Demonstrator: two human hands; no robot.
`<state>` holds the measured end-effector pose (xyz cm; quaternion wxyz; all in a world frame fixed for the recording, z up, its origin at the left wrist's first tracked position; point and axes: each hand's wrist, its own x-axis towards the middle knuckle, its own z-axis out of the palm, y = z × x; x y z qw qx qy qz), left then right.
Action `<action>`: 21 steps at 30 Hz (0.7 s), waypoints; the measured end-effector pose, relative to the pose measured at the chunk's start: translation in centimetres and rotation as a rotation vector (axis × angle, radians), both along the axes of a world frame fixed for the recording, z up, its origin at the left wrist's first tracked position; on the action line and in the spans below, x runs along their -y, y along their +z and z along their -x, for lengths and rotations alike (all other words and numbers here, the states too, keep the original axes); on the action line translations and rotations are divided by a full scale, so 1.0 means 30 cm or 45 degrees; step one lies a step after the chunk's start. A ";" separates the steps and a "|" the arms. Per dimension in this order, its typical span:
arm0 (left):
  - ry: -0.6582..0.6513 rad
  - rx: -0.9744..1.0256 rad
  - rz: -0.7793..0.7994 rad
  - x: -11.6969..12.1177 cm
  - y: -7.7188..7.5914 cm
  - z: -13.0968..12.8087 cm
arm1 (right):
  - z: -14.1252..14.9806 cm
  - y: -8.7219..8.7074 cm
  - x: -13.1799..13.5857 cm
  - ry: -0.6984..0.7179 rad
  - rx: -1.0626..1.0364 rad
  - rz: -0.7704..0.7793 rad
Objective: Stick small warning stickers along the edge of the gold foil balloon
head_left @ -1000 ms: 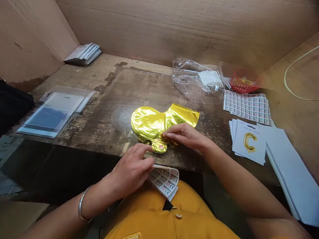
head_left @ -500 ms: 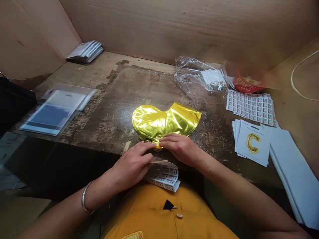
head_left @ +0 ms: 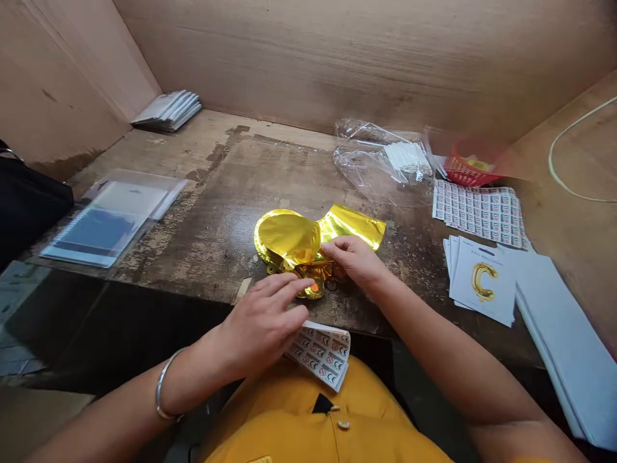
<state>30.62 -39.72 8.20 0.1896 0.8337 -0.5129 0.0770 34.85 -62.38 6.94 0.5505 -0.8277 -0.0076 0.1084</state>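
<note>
A gold foil balloon [head_left: 294,235] lies flat and folded on the table in front of me, its near edge bunched up. My right hand [head_left: 357,257] pinches a fold of the foil between thumb and fingers. My left hand [head_left: 267,321] stretches its index finger to the balloon's small tab, beside an orange spot [head_left: 315,287]. Beneath that hand, a bent sticker sheet [head_left: 322,354] printed with CE marks hangs over the table's front edge, gripped under the palm and thumb; the grip itself is hidden.
White cards with a gold letter C [head_left: 483,280], more sticker sheets [head_left: 479,209] and a long white stack [head_left: 563,341] lie at right. Behind them are a red basket [head_left: 470,170] and a clear bag of white sticks [head_left: 407,157]. Clear plastic sleeves [head_left: 110,222] lie at left.
My right hand has moved up and slightly right, pulling the foil into a raised fold. My left fingers have drawn back a little, uncovering the tab and its orange spot.
</note>
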 end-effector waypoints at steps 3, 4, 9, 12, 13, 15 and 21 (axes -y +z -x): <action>-0.190 -0.057 -0.094 0.038 -0.010 -0.027 | 0.012 0.007 -0.035 0.001 0.099 0.047; -0.208 -0.079 -0.117 0.049 -0.015 -0.037 | 0.017 0.013 -0.047 0.006 0.128 0.064; -0.129 -0.215 -0.181 0.073 -0.028 -0.075 | 0.024 0.080 -0.053 -0.333 0.513 0.094; -0.103 -0.221 -0.198 0.069 -0.023 -0.091 | 0.019 0.120 -0.019 -0.642 0.733 -0.062; -0.105 -0.233 -0.209 0.067 -0.023 -0.096 | 0.024 0.123 -0.011 -0.580 0.725 -0.074; -0.109 -0.281 -0.220 0.064 -0.024 -0.105 | 0.046 0.105 -0.002 -0.276 0.654 0.070; -0.083 -0.407 -0.220 0.063 -0.028 -0.112 | 0.047 0.005 0.037 -0.183 0.471 0.417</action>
